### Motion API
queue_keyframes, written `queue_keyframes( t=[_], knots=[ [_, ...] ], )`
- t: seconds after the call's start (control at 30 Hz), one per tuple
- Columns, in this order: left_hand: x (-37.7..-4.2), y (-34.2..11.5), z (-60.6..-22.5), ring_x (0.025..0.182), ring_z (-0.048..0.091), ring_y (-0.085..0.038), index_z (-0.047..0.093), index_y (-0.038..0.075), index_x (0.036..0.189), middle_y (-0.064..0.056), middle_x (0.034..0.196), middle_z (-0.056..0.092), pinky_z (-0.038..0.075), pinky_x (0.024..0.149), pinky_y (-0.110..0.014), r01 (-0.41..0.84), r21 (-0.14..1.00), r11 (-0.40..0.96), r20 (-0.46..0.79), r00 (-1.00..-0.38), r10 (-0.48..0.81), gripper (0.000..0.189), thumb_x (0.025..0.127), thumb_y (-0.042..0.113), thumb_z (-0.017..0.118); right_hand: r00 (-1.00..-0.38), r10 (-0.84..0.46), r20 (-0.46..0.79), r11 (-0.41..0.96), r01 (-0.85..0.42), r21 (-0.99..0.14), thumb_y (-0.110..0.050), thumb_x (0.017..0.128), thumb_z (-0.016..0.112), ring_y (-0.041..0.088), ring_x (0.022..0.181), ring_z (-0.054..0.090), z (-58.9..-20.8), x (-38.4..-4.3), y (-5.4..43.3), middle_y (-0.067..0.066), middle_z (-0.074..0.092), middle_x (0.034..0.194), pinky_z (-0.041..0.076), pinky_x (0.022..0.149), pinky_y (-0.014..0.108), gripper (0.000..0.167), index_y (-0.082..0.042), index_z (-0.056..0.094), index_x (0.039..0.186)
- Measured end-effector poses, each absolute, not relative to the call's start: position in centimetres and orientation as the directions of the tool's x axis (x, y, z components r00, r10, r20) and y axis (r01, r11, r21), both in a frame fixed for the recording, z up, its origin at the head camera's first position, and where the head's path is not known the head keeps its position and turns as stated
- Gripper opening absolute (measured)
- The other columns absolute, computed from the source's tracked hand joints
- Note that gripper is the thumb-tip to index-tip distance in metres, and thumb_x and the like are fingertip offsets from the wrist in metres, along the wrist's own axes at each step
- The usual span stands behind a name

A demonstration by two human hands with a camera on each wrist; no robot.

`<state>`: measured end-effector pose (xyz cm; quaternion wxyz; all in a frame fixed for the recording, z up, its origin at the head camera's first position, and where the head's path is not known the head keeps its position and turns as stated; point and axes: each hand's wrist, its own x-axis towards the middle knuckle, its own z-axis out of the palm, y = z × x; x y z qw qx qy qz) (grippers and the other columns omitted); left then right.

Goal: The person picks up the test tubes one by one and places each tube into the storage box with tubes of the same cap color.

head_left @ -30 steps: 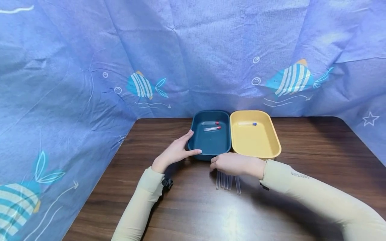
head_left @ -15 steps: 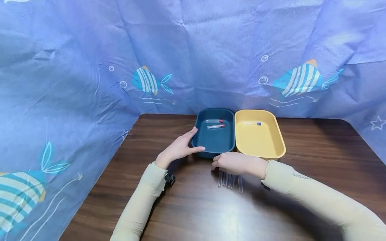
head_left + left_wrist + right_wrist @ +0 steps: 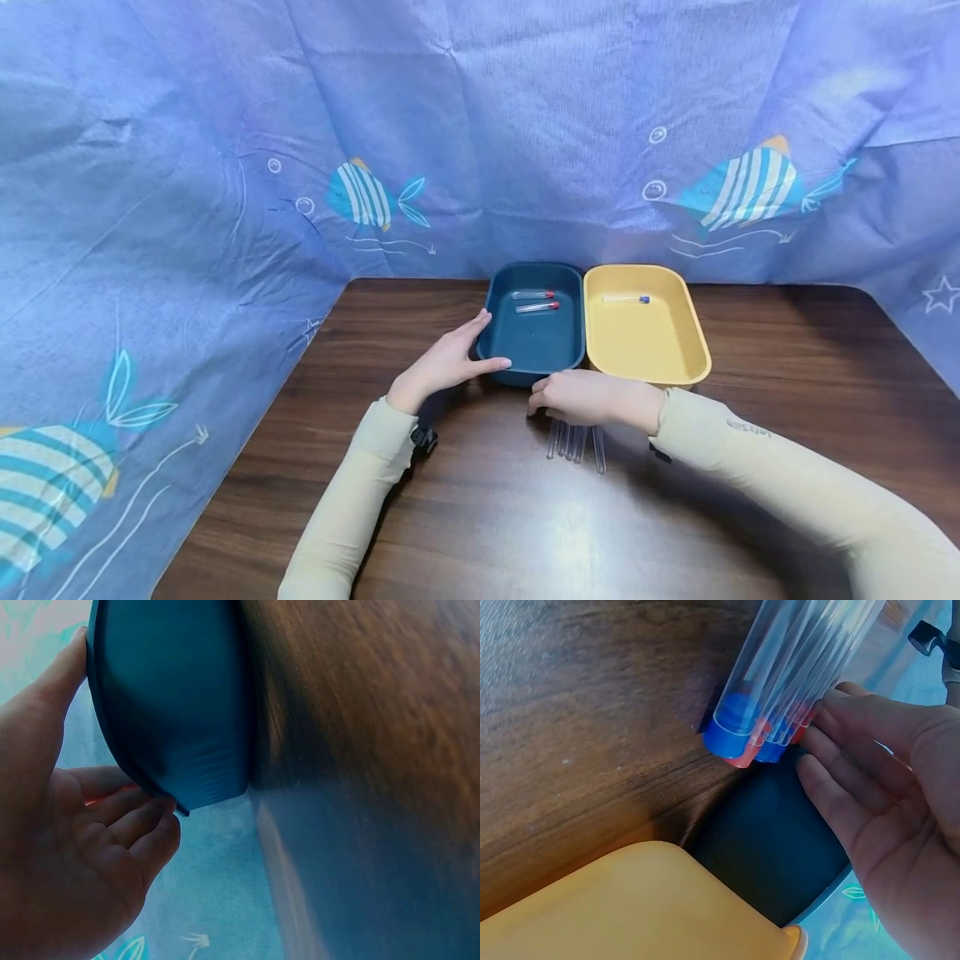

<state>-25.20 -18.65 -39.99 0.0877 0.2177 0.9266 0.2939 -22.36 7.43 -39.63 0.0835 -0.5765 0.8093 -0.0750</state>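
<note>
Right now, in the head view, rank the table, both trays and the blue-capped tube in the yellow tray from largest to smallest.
1. Table
2. Dark blue tray and yellow tray: too alike to rank
3. Blue-capped tube

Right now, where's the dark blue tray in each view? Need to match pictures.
Head: dark blue tray near the centre, immediately left of the yellow tray.
Left wrist: dark blue tray in the upper part, left of centre, the left hand at its rim.
Right wrist: dark blue tray below centre, between the yellow tray and the right hand.
Shared landmark: the brown wooden table, in all three.
</note>
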Motion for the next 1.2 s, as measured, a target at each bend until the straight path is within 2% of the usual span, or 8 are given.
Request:
queue_keyframes(
  t=[0.27,0.5,0.93,1.2],
  knots=[
    [-25.3,-18.5,-39.9,0.152,0.022,-0.021,0.020,0.010,0.162,-0.002,0.168,0.014,0.027,0.119,-0.045,0.351,0.583,0.732,-0.032,-0.891,0.453,0.101,0.089,0.066,0.064,-0.384,-0.909,-0.158,0.415,-0.858,-0.302,0.008,0.093,0.064,0.016,0.092,0.067,-38.6,-22.3,8.1,0.006,0.071,0.108,0.057,0.084,0.028,0.030,-0.006,0.074,0.118],
    [-25.2,-18.6,-39.9,0.152,0.022,-0.021,0.021,0.011,0.162,-0.001,0.168,0.015,0.027,0.119,-0.045,0.348,0.580,0.736,-0.032,-0.894,0.448,0.102,0.089,0.067,0.063,-0.371,-0.919,-0.133,0.393,-0.845,-0.362,0.002,0.095,0.065,0.018,0.096,0.067,-39.0,-22.8,8.4,0.007,0.072,0.109,0.056,0.089,0.033,0.025,-0.004,0.073,0.118],
    [-25.1,-18.6,-39.9,0.152,0.022,-0.022,0.020,0.011,0.162,0.000,0.168,0.014,0.027,0.119,-0.046,0.343,0.585,0.735,-0.029,-0.897,0.442,0.103,0.088,0.069,0.063,-0.370,-0.927,-0.056,0.367,-0.867,-0.338,-0.001,0.092,0.071,0.012,0.087,0.065,-40.1,-22.7,8.2,0.001,0.070,0.100,0.057,0.083,0.028,0.021,-0.009,0.075,0.112],
    [-24.9,-18.6,-40.0,0.152,0.023,-0.022,0.021,0.011,0.162,0.000,0.168,0.015,0.027,0.119,-0.047,0.336,0.586,0.738,-0.038,-0.898,0.438,0.103,0.088,0.069,0.063,-0.381,-0.924,-0.011,0.359,-0.860,-0.362,-0.003,0.090,0.075,0.008,0.083,0.063,-40.8,-22.4,8.2,-0.002,0.069,0.096,0.057,0.079,0.025,0.020,-0.011,0.075,0.109]
  ],
)
